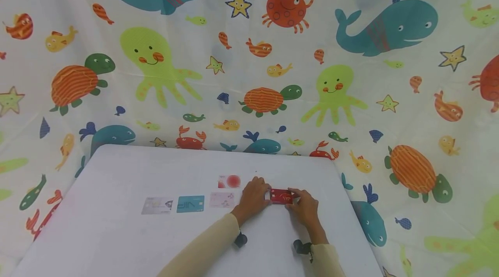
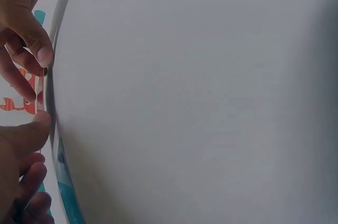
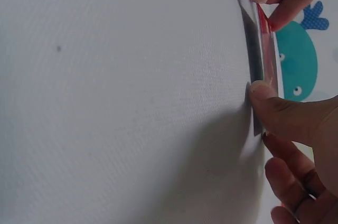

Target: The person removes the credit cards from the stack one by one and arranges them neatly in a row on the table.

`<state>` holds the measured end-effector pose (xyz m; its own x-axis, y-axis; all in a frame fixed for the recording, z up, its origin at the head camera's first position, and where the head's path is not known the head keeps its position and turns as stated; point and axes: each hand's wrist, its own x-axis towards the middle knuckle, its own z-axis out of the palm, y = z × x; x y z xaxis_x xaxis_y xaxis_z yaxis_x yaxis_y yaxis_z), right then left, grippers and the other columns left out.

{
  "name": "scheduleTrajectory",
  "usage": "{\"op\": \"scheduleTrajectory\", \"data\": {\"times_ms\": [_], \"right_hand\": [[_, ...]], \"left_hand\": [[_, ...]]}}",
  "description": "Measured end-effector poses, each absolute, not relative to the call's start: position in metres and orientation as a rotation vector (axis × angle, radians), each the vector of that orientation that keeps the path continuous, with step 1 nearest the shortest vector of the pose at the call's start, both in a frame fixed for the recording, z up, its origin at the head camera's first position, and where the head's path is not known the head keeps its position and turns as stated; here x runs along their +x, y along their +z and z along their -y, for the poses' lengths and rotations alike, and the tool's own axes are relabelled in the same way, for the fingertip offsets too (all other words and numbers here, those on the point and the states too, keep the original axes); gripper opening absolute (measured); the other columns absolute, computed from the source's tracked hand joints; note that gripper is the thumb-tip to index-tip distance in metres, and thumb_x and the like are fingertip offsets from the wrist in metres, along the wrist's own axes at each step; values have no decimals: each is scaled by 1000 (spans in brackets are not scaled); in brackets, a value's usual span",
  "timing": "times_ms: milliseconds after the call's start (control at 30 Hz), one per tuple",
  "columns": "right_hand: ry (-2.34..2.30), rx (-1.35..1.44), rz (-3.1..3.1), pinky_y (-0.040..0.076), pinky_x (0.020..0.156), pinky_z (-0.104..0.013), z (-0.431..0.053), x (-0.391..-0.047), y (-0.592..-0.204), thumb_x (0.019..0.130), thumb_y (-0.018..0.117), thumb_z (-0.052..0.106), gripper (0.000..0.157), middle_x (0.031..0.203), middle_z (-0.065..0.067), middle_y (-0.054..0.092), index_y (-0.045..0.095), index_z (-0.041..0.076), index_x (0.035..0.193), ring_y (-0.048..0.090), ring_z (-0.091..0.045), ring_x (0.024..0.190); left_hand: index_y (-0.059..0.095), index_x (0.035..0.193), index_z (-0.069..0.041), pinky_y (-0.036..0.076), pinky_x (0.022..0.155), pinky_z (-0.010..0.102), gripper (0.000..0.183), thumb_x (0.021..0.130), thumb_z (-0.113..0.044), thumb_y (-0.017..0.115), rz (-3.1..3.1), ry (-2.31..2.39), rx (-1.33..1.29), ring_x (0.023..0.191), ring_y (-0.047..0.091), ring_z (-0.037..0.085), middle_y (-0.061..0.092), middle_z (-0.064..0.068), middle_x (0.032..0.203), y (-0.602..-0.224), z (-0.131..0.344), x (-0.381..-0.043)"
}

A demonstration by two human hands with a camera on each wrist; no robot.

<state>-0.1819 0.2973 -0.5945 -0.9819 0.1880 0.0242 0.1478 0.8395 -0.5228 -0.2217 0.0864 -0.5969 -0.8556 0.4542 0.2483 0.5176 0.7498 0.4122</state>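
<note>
My two hands hold a red card (image 1: 281, 196) marked "VIP" between them, close over the white table. The left hand (image 1: 254, 194) pinches its left end between thumb and fingers. At the other end, the right hand (image 1: 305, 208) grips it with thumb and forefinger. In the right wrist view the card (image 3: 268, 49) is seen nearly edge-on, the right thumb (image 3: 264, 91) at its near end. The left wrist view shows only a thin edge of it between the two hands.
To the left on the table (image 1: 97, 233) lie a silver-grey card (image 1: 157, 206), a teal card (image 1: 190, 204) and a pale pink card (image 1: 222, 200). A white card with a red circle (image 1: 229, 181) sits behind the pink one. A sea-animal curtain (image 1: 241, 21) hangs behind the table.
</note>
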Motion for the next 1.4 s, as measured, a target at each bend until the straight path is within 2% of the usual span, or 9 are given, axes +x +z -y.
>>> {"op": "scheduleTrajectory", "data": {"times_ms": [633, 833, 1067, 1267, 1400], "right_hand": [[821, -228, 2885, 43, 99, -57, -292, -183, -593, 88, 89, 20, 53, 115, -8, 76, 71, 20, 138, 64, -24, 96], [910, -223, 2862, 42, 99, -55, -281, -188, -587, 89, 88, 20, 53, 117, -7, 75, 70, 21, 139, 63, -24, 98], [1025, -205, 2860, 43, 106, -60, -267, -196, -582, 91, 87, 22, 50, 118, -8, 73, 71, 23, 138, 68, -26, 103], [1047, -162, 2865, 41, 108, -61, -254, -204, -583, 90, 87, 22, 49, 115, -8, 72, 71, 25, 137, 68, -25, 97], [1067, -146, 2868, 44, 105, -55, -244, -208, -585, 90, 88, 24, 51, 114, -4, 71, 70, 27, 138, 65, -20, 93]], "left_hand": [[78, 126, -18, 59, 92, 31, 48, 85, -41, 90, 2762, -736, -795, 104, 65, 16, 74, -1, 110, -603, -75, -225], [78, 125, -14, 61, 94, 33, 46, 86, -36, 90, 2724, -825, -794, 103, 66, 19, 75, 2, 109, -592, -60, -226], [76, 130, -16, 59, 100, 35, 49, 88, -40, 87, 2762, -832, -786, 107, 63, 18, 75, 1, 115, -600, -42, -236], [76, 131, -16, 58, 100, 36, 49, 89, -39, 87, 2760, -827, -780, 106, 62, 19, 75, 2, 114, -601, -27, -238], [76, 130, -16, 58, 99, 38, 46, 90, -34, 88, 2753, -826, -757, 105, 61, 18, 74, 2, 111, -602, -18, -242]]}}
